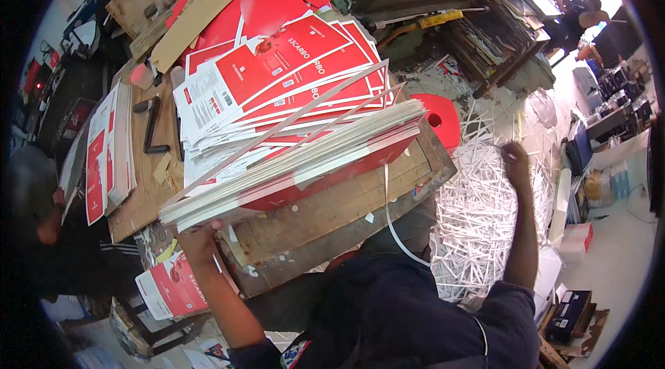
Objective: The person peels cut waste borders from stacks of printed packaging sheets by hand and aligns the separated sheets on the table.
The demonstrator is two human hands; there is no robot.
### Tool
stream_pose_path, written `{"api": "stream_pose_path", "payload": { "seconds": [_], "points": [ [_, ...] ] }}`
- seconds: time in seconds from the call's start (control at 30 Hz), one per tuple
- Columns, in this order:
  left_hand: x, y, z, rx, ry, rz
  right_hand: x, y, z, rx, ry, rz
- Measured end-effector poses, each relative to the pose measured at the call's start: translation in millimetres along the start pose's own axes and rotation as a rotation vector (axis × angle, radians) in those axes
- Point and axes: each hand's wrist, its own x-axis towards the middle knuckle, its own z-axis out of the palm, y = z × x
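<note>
A thick stack of red and white printed sheets point(298, 174) stands on its long edge at the near side of a wooden table, leaning slightly, its pale sheet edges facing up. My left hand point(201, 239) grips the lower left corner of this stack, thumb showing at the front. My right hand point(515, 163) is stretched out to the right, over a large heap of white paper strips point(478, 220). Its fingers look loosely bent and apart, and I see nothing in them. One long white strip point(393, 220) hangs from the table's front edge, curving toward my clothes.
Behind the stack, more printed sheets point(277, 71) lie fanned out on the wooden table point(277, 241). A second upright pile point(111, 151) and a black crank handle point(152, 127) are at left. A red plastic piece point(441, 120) sits by the right corner. Another person point(31, 196) is at far left.
</note>
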Motion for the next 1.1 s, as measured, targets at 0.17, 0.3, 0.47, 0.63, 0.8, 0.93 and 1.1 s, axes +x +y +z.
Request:
{"api": "stream_pose_path", "payload": {
  "seconds": [0.17, 0.3, 0.47, 0.63, 0.8, 0.93, 1.1],
  "points": [
    [-2.3, 16.1, -0.3, 0.067, -0.091, -0.051, -71.8, 86.5, -106.7, -1.096, 0.367, 0.645],
    [-5.7, 11.5, -14.9, 0.155, -0.048, -0.112, -44.1, -51.0, -65.8, 0.271, -0.025, 0.493],
    [3.4, 10.1, -10.4, 0.135, -0.078, -0.082, -71.3, -277.0, 63.5, 0.279, -0.865, 0.144],
    [-0.2, 20.2, 14.0, 0.042, -0.117, -0.069, -92.7, -263.6, 70.2, 0.716, -0.903, 0.316],
    [-2.5, 34.0, 17.9, 0.067, -0.104, -0.099, -78.7, -91.4, 10.5, 0.486, -0.494, 0.403],
    [-7.9, 47.4, 19.3, 0.114, -0.081, -0.080, -81.4, 40.2, -84.7, -0.136, -0.278, 0.436],
    [-4.2, 46.1, 27.6, 0.150, -0.100, -0.115, -47.9, -37.2, -91.9, -0.001, 0.021, 0.422]
  ]
}}
